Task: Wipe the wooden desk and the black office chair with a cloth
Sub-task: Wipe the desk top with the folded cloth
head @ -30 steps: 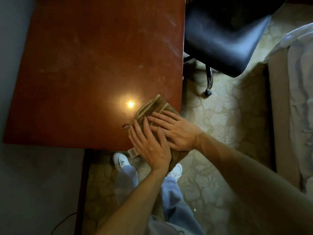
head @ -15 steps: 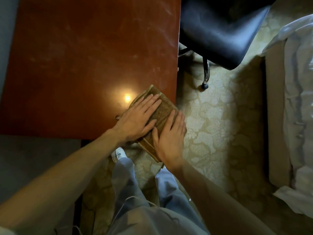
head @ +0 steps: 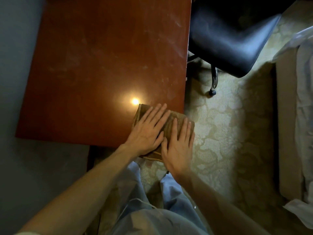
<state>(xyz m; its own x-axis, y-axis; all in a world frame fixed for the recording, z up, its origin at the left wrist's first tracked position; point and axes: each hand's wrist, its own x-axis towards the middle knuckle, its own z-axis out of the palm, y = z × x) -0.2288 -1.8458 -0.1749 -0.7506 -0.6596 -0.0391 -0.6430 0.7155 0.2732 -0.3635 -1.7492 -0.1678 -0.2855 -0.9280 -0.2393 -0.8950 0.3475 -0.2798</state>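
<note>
A folded brown cloth (head: 169,122) lies on the near right corner of the reddish wooden desk (head: 101,65), with its right and near parts hanging past the desk edges. My left hand (head: 149,131) rests flat on the cloth's left half, fingers spread. Beside it, my right hand (head: 177,146) presses flat on the right half, partly beyond the desk edge. The desk surface shows pale dusty smears. The black office chair (head: 228,39) stands at the upper right, right beside the desk's right edge.
A lamp's reflection (head: 135,101) glows on the desk just beyond the cloth. A chair leg with a caster (head: 212,93) stands on the patterned carpet (head: 228,133). A bed with pale sheets (head: 304,99) runs along the right. My legs are below.
My hands were overlapping on the cloth; now they lie side by side. The cloth has turned and slid a little toward the desk's right corner.
</note>
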